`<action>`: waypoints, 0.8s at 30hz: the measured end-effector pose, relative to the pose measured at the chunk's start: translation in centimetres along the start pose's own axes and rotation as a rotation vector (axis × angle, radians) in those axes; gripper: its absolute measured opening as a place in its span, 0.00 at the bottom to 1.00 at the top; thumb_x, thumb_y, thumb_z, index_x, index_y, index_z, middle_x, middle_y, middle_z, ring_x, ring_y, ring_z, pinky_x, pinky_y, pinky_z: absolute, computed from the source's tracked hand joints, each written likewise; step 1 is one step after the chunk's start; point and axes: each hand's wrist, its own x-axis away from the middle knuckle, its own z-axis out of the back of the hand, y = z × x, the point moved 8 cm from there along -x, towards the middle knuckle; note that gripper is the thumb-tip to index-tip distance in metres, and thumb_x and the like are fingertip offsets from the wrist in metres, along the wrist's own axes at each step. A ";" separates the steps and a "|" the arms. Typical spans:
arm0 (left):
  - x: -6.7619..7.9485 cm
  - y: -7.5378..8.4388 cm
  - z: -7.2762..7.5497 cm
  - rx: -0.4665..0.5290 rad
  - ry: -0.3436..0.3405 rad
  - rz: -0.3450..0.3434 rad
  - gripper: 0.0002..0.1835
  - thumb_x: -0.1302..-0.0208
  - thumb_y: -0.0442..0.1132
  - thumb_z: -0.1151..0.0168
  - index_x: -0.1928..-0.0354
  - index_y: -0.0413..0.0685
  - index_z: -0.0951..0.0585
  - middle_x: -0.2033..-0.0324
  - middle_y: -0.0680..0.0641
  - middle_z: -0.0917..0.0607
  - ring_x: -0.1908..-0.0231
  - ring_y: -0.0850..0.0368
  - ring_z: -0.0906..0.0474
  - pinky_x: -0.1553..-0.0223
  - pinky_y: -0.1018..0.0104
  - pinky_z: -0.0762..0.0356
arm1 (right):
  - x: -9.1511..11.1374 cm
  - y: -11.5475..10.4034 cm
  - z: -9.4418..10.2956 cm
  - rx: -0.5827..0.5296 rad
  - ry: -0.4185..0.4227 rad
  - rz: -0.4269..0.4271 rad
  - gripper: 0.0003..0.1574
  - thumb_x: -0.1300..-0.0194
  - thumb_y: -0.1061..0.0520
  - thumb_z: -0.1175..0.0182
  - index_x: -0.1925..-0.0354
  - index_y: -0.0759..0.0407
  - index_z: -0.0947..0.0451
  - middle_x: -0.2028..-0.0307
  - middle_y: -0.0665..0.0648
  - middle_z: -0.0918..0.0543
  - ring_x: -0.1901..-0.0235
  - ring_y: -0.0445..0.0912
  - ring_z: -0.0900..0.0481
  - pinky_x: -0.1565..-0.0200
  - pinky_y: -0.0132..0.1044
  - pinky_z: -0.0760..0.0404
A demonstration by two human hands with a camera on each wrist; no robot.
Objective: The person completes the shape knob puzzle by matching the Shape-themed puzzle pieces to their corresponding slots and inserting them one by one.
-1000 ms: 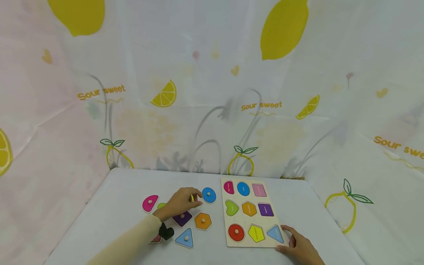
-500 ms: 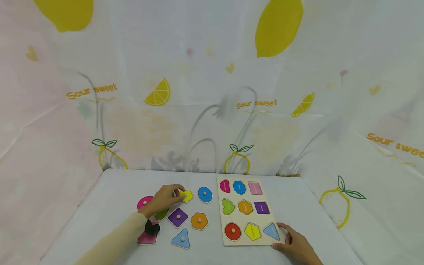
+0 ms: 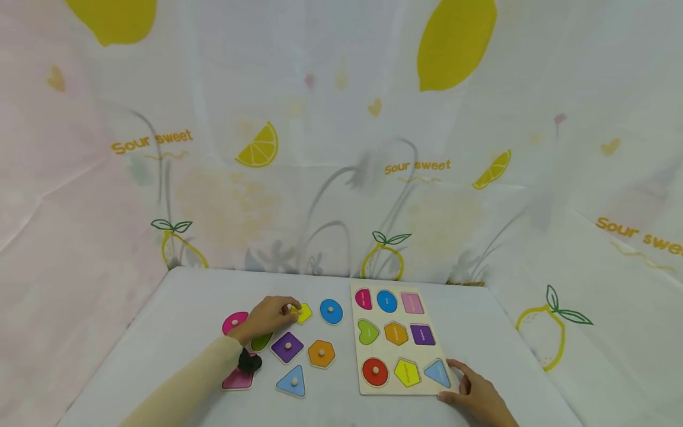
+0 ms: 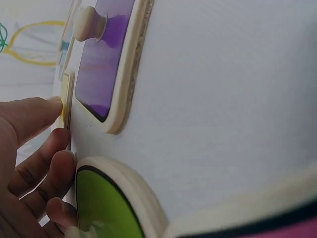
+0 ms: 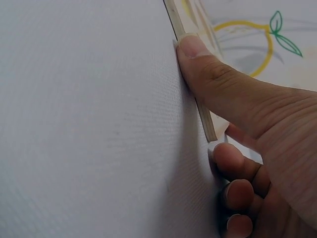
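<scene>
White tabletop [image 3: 203, 290], yellow pentagon [image 3: 305, 314] against the fingers [image 3: 290, 300] of the left hand [image 3: 265, 318].

On the table [image 3: 205, 296], around the diamond piece [image 3: 287, 347], lie the pentagon piece [image 3: 305, 314] at 1 o'clock, the oval piece [image 3: 331, 312] at 2, the hexagon piece [image 3: 321, 354] at 3 and the triangle piece [image 3: 292, 382] at 6. The board [image 3: 385, 353] lies farther out at 3, the disc [image 3: 375, 372] on its 7 o'clock corner.

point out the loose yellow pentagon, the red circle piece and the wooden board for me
Yellow pentagon [image 3: 306, 314]: head view, its yellow face, right of the knob.
Red circle piece [image 3: 376, 372]: head view, its central knob.
Wooden board [image 3: 387, 351]: head view, bare wood between middle and bottom rows.
</scene>
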 end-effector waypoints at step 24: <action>-1.2 -0.1 0.3 0.066 0.028 0.074 0.03 0.38 0.42 0.26 0.62 0.56 0.10 0.74 0.55 0.21 0.70 0.55 0.28 0.68 0.61 0.32 | 0.0 0.7 -0.3 0.015 0.010 -0.074 0.64 0.61 0.28 0.20 0.33 0.60 0.26 0.75 0.53 0.31 0.74 0.46 0.33 0.71 0.38 0.36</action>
